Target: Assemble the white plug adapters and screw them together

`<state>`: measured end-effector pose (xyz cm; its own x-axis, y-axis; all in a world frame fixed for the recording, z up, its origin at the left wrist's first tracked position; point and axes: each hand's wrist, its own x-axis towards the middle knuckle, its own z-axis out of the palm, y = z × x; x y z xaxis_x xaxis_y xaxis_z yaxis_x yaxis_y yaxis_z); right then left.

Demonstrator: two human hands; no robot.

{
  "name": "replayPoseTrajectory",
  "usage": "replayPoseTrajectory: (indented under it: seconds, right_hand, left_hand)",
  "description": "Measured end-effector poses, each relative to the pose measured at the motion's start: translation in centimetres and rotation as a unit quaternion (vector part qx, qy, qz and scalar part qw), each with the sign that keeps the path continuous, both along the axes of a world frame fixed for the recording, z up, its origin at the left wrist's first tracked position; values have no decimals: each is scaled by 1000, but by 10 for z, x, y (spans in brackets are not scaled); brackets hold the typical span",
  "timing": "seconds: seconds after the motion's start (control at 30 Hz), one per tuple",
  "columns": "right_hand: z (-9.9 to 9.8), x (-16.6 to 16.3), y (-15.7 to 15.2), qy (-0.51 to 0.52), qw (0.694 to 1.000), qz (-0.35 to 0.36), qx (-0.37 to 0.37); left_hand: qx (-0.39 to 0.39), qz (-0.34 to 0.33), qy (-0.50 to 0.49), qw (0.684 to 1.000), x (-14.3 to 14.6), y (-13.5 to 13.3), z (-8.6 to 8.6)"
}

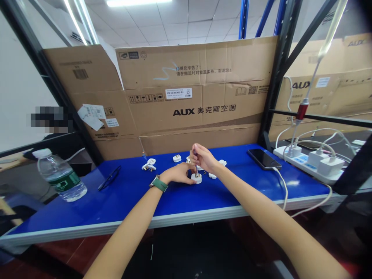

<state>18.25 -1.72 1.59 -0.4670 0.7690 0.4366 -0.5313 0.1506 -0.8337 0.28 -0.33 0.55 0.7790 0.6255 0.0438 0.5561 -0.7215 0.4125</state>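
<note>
Screwdriver (197, 169) near upright, tip down at white plug (197, 179); right hand (204, 158) gripping screwdriver, left hand (180, 173) pinching plug.

The plug (197, 179) looks like smooth plastic, the bench (116, 205) glossy, the upright panel (203, 131) matt cardboard, the bottle (46, 166) clear plastic, the phone (264, 158) glossy.

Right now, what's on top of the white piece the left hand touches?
A slim tool in the right hand points down at the white piece; whatever is under its tip is covered.
</note>
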Motion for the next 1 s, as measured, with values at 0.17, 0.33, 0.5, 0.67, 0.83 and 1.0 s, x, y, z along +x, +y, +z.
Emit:
replayPoseTrajectory:
  seconds: [0.17, 0.33, 0.5, 0.67, 0.83, 1.0]
  right_hand:
    - [-2, -1, 0, -9, 1000, 6, 4]
    - [-3, -4, 0, -6, 1000, 15, 4]
    - [-3, -3, 3, -7, 1000, -25, -4]
    - [-4, -3, 6, 0, 1000, -4, -22]
    - [-1, -5, -1, 22, 999, 0, -28]
    - [-3, -6, -1, -7, 1000, -20, -2]
  left_hand:
    - [-2, 0, -3, 1000, 0, -1, 1]
    - [-3, -4, -3, 1000, -1, 1, -2]
    - [3, -3, -7, 1000, -1, 2, -3]
    - [0, 0, -3, 1000, 0, 1, -1]
    - [0, 8, 6, 1000, 0, -1, 0]
    - [4, 0, 3, 1000, 1, -4, 3]
